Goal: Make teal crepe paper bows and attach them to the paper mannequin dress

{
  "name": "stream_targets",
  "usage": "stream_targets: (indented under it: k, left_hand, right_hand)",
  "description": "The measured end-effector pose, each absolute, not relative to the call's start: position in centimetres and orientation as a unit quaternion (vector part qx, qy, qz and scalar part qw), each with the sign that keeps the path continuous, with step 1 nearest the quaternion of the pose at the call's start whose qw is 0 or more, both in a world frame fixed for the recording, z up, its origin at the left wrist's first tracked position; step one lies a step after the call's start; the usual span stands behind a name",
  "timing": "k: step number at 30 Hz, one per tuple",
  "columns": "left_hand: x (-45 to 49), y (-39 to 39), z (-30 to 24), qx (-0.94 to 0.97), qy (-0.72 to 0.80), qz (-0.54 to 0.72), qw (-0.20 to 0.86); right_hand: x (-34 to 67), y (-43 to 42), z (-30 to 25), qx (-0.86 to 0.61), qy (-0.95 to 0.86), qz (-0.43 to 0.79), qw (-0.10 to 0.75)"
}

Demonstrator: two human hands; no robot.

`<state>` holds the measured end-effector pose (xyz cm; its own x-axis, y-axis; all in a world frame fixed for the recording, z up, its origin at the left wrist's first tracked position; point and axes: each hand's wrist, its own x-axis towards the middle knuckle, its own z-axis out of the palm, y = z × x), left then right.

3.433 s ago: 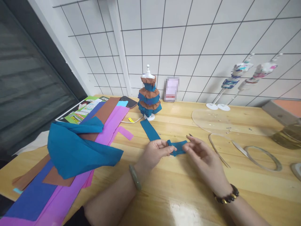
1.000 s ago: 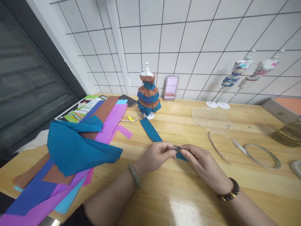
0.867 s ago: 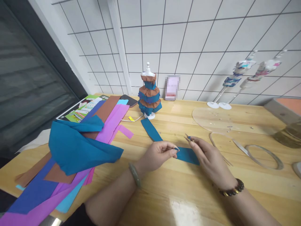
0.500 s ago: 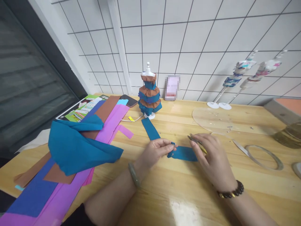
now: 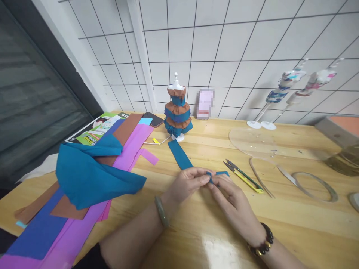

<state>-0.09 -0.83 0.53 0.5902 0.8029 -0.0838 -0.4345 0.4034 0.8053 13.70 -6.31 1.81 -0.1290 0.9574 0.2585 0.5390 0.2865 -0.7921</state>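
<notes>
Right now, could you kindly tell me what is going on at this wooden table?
A person is working a narrow teal paper strip: the left hand and right hand both pinch its near end between their fingers, while its far end lies flat toward a small white dress-form mannequin wrapped in brown and teal paper ruffles. Yellow-handled thread snips lie unheld to the right of the hands. A loose pile of teal, pink, brown and blue paper sheets sits on the left.

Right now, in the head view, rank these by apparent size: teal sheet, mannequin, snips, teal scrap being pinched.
1. teal sheet
2. mannequin, though it stands farther back
3. snips
4. teal scrap, partly covered, so only its visible part counts
</notes>
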Motion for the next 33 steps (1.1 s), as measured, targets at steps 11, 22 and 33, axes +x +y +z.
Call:
stream_targets:
  k: [11,22,33]
  left_hand:
    - [-0.2,-1.0,0.4,0.538,0.347,0.414,0.648]
    - [-0.4,-0.3,0.8,0.503,0.391,0.475,0.607]
    - [-0.2,-0.7,0.1,0.563,0.364,0.433,0.602]
  right_hand:
    - [14.8,-5.9,1.1,-0.553,-0.774,0.020,0.308]
    - [15.7,-5.5,0.9,-0.571,-0.767,-0.051,0.289]
    - [15.4,-5.6,1.2,-0.548,-0.790,-0.080,0.265]
